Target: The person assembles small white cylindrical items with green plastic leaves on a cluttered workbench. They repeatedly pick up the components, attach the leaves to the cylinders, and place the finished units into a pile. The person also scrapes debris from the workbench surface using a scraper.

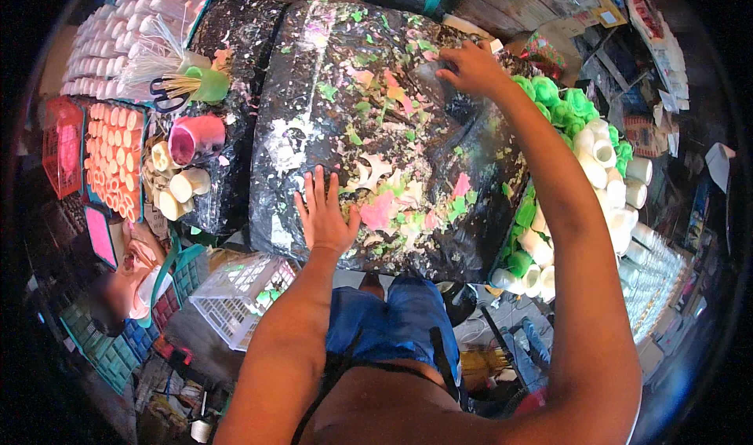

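A work surface covered in black plastic (463, 241) lies before me, strewn with thin pink, green and cream scraps (380, 209). My left hand (325, 217) rests flat near its front left part, fingers spread, beside a larger pink scrap. Toward the far right edge, my right hand (474, 68) reaches out with thumb and fingers apart and nothing visible in it. A small white piece (496, 45) shows just past its knuckles; whether they touch, I cannot tell.
Green ruffled pieces (561, 103) and white hollow cylinders (604, 158) crowd the right side. On the left stand a pink cup (196, 139), a green cup (208, 84) with sticks and scissors, and trays of peach pieces (116, 158). A white crate (235, 296) and a seated person (145, 268) are lower left.
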Tool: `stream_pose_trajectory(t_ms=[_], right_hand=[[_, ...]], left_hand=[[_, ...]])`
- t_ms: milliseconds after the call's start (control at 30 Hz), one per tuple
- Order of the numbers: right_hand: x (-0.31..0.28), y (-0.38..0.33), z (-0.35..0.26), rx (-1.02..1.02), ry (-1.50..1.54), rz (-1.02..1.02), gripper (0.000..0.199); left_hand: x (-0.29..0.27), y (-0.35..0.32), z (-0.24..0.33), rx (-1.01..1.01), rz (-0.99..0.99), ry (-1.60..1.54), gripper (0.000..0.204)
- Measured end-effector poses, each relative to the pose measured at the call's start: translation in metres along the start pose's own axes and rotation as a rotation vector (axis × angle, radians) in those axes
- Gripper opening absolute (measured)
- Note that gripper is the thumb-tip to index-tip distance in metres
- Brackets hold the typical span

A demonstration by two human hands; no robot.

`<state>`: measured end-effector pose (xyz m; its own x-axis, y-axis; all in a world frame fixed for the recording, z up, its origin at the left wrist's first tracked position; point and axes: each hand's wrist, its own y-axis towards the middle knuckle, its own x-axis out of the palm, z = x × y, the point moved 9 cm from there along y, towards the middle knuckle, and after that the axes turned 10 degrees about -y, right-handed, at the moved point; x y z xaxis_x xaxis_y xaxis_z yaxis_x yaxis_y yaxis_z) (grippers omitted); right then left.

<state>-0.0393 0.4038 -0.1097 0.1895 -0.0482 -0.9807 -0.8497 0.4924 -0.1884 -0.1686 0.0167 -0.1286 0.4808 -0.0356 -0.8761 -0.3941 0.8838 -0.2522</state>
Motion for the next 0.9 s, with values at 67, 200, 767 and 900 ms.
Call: stream_pose_trajectory(t_ms=[67, 200, 767, 900], right_hand=[[0.001, -0.003, -0.006, -0.073, 0.052, 0.006, 0.046], [-0.023, -0.006, -0.032, -0.168, 0.027, 0.044, 0.037], [-0.078, -0.03, -0.033, -0.015, -0.17, 0.184, 0.03], [-0.047, 0.024, -0.011, 0.004, -0.046, 0.176, 0.032]], left_hand=[[0.001, -0.001, -0.002, 0.005, 0.012, -0.016, 0.078], [-0.001, 0.0, -0.002, 0.009, 0.015, -0.023, 0.078], [0.002, -0.003, -0.004, -0.013, 0.005, -0.018, 0.078], [-0.001, 0.0, -0.001, 0.01, 0.024, -0.006, 0.078]])
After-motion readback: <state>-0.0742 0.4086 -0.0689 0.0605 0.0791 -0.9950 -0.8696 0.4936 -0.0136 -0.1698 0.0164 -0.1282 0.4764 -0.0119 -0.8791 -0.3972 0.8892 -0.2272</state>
